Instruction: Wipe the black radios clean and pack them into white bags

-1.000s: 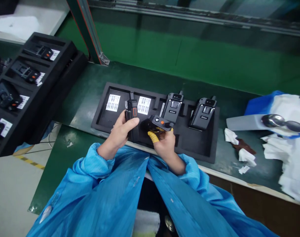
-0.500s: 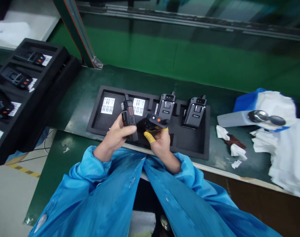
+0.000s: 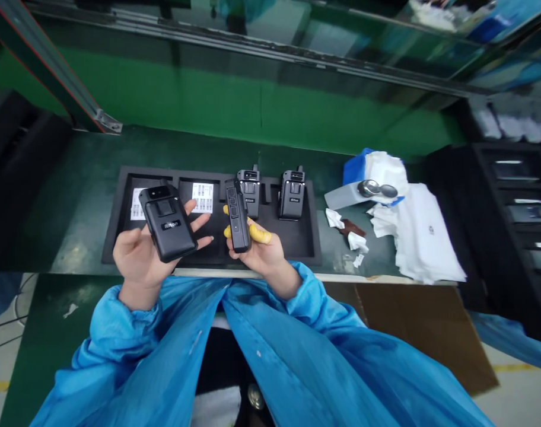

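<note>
On my left hand [image 3: 139, 261], palm up with the fingers spread, rests a black handheld radio [image 3: 169, 226], its Riton-marked face and clip upward. My right hand [image 3: 264, 252], with yellow finger covers, grips a second black radio [image 3: 238, 216] on edge, so its narrow side with several buttons faces me. Both are held above a black foam tray [image 3: 292, 252]. Two more Riton radios stand in the tray's right half: one [image 3: 251, 204] partly hidden behind the held radio, the other [image 3: 292, 198] in the rightmost compartment. White label sheets [image 3: 203, 197] lie in the left compartments.
Right of the tray are a blue box [image 3: 354, 170] with white cloths, a grey holder [image 3: 341, 197] with round metal pieces, scraps of tissue [image 3: 357, 242] and a stack of white cloths [image 3: 424, 237]. Dark trays [image 3: 488, 207] stand far right. A metal post [image 3: 75, 83] rises at left.
My left hand has moved left and opened out, its radio now lying face up. My right hand has turned its radio from end-on to side-up. The camera view has shifted right.
</note>
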Demonstrator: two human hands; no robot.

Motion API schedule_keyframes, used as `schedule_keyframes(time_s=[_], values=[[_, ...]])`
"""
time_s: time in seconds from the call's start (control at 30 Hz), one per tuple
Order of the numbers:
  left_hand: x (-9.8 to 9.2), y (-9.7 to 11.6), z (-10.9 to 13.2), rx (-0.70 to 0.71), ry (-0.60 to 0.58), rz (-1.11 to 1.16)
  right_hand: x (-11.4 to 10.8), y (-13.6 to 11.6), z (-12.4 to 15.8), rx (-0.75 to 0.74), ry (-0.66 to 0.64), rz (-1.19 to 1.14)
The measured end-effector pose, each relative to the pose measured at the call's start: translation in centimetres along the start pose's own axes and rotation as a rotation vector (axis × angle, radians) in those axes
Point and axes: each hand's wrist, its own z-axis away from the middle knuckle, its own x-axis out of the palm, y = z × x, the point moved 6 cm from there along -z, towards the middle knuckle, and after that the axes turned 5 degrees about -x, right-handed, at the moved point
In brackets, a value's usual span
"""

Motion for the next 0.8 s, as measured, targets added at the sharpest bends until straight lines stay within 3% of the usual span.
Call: schedule_keyframes(time_s=[0.2, 0.4, 0.5, 0.67, 0.8], values=[[-0.2, -0.6, 0.2, 0.017, -0.087, -0.278, -0.6, 0.6, 0.1, 0.025, 0.071, 0.044], [-0.2, -0.9, -0.5, 0.070, 0.026, -0.489, -0.8, 0.9, 0.1, 0.034, 0.096, 0.224], [0.1, -0.9, -0.6, 0.078, 0.027, -0.529, -0.8, 1.0, 0.2, 0.028, 0.107, 0.226], [-0.2, -1.3, -0.8, 0.029, 0.035, -0.396, -0.5, 1.2, 0.2, 0.064, 0.150, 0.169], [-0.7, -2.0, -1.6, -0.134, 0.118, -0.136, 0.7, 0.6, -0.6, 0.061, 0.184, 0.097]])
